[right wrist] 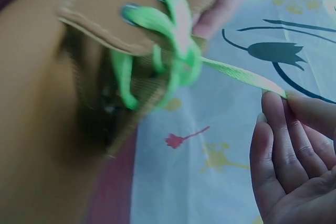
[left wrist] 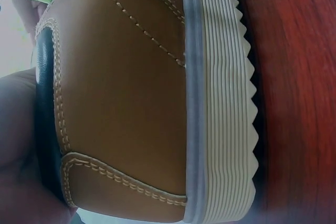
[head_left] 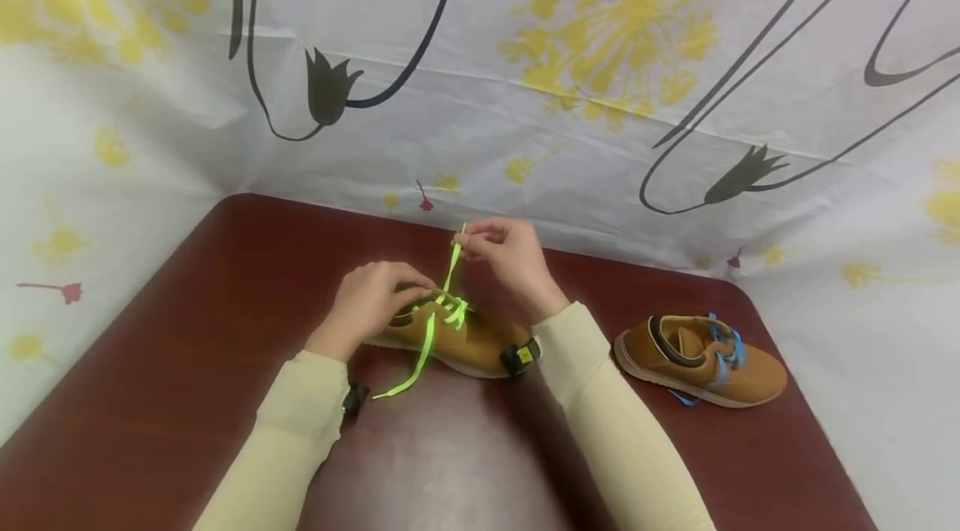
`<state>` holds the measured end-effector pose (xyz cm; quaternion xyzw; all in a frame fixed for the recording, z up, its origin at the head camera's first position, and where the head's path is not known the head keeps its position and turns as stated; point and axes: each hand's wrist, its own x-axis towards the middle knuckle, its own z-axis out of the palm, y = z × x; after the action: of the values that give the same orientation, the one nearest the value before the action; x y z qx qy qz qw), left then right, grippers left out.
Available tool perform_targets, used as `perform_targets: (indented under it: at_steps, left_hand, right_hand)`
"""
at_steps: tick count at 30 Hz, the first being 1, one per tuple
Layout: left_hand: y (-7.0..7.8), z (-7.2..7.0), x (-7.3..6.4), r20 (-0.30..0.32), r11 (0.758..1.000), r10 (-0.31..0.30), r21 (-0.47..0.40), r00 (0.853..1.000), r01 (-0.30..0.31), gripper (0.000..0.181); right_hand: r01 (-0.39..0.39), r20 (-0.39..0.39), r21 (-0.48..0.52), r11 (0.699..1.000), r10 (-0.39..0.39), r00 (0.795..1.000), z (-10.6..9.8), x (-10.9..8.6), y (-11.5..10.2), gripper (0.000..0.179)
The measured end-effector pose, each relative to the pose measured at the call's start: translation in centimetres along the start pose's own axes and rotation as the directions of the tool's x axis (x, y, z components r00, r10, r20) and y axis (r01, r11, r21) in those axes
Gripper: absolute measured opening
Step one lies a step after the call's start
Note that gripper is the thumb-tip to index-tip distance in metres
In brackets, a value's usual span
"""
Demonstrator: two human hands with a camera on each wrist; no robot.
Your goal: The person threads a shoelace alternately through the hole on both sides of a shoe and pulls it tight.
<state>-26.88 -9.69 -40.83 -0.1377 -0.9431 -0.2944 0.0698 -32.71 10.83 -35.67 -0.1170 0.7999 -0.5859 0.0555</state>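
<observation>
A brown leather shoe (head_left: 480,343) with a pale ribbed sole lies on the table, threaded with a neon green shoelace (head_left: 427,348). Over its opening, my left hand (head_left: 371,302) pinches a brown edge of the upper near the laces; whether that is the tongue or the eyelet flap I cannot tell. Above the shoe, my right hand (head_left: 513,256) pinches one end of the lace between thumb and forefinger and holds it taut, as the right wrist view shows. The other lace end hangs onto the table in front. The shoe's side (left wrist: 121,93) fills the left wrist view.
A second brown shoe (head_left: 705,360) with blue laces stands at the right side of the dark red table (head_left: 180,348). A white patterned sheet (head_left: 450,122) hangs behind and around the table. Black wrist-worn devices (head_left: 520,356) sit below the cuffs.
</observation>
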Motion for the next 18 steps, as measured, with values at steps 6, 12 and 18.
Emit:
perform_targets:
  at_steps: [6, 12, 18]
  left_hand:
    - [-0.1, 0.0, -0.1, -0.005, 1.000, 0.000, -0.006, 1.000, 0.000, 0.014]
    - [0.0, -0.2, -0.2, -0.010, 1.000, 0.002, -0.007, 1.000, -0.002, 0.014]
    - [0.0, 0.1, -0.1, -0.019, 1.000, 0.009, -0.010, 1.000, -0.009, 0.014]
  right_hand:
    - [0.032, -0.024, -0.059, 0.998, -0.033, 0.999, -0.6, 0.9, -2.2, 0.017]
    - [0.050, -0.012, -0.136, 0.989, -0.052, 0.999, -1.1, 1.8, -4.0, 0.017]
    - [0.093, -0.004, -0.165, 0.982, -0.095, 0.995, -2.0, 2.6, -5.5, 0.016]
